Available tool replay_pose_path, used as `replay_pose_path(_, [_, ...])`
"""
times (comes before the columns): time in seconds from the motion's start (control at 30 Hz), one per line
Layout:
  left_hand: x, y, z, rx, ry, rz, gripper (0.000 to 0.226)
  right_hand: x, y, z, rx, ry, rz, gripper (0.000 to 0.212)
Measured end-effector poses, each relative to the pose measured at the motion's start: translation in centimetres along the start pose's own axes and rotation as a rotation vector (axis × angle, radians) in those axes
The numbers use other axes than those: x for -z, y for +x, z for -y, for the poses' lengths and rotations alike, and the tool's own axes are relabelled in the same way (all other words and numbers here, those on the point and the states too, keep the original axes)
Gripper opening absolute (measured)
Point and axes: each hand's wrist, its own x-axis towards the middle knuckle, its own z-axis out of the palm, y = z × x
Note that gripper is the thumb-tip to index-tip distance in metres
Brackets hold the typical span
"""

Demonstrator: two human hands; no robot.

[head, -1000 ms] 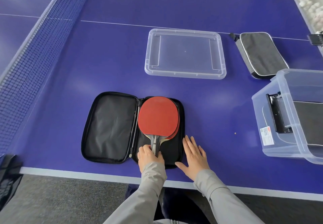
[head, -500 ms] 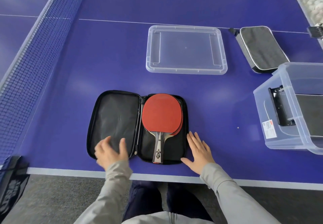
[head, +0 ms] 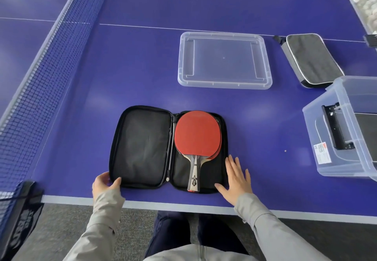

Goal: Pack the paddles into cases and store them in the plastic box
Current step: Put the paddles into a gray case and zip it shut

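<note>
Near table (head: 142,56) edge: open case (head: 140,146) lies flat; red paddle (head: 196,132) in its right half
left hand (head: 104,183): grips case's near-left corner
right hand (head: 236,177): fingers spread flat on table, just beside case
Right table edge: plastic box (head: 318,134)

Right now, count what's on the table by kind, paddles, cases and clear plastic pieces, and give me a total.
Paddles: 2, a red paddle stacked on a second paddle.
Cases: 2, the open black case and the closed grey case.
Clear plastic pieces: 2, the plastic box and its lid.
Total: 6; the dark item inside the box is left out, unclear.
</note>
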Motion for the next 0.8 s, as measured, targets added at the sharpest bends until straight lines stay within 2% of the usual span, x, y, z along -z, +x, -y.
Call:
replay_pose_path(0.1, [-0.2,-1.2,0.2,-0.109,0.149,-0.075,0.057,-0.6,-0.7,1.3,-0.027,-0.001,-0.078,0.09])
replay_pose_path(0.2, [-0.9,-3.9,0.4,-0.436,0.296,-0.11,0.058,-0.9,-1.9,2.4,0.132,0.001,-0.321,0.075])
replay_pose_path(0.27, [-1.9,-5.7,0.5,-0.686,0.348,0.006,0.053,-1.7,-2.4,2.9,0.239,0.075,-0.444,0.053])
replay_pose_path(0.33, [-3.4,-7.3,0.5,-0.87,0.418,0.162,0.052,-2.3,-2.7,3.7,0.296,0.103,-0.439,0.041])
replay_pose_path(0.4, [-5.1,-8.5,0.4,-0.984,0.463,0.266,0.056,-2.6,-2.7,4.4,0.303,0.086,-0.388,0.039])
replay_pose_path(0.53, [-7.4,-9.0,0.0,-0.997,0.459,0.3,0.055,-3.0,-2.6,5.6,0.24,0.028,-0.314,0.04])
replay_pose_path(0.63, [-8.3,-8.8,-0.2,-1.026,0.484,0.298,0.047,-3.5,-2.3,6.1,0.138,0.068,-0.257,0.031])
replay_pose_path(0.8, [-9.1,-8.8,0.0,-1.02,0.489,0.286,0.038,-3.8,-2.5,6.2,0.118,0.164,-0.312,0.028])
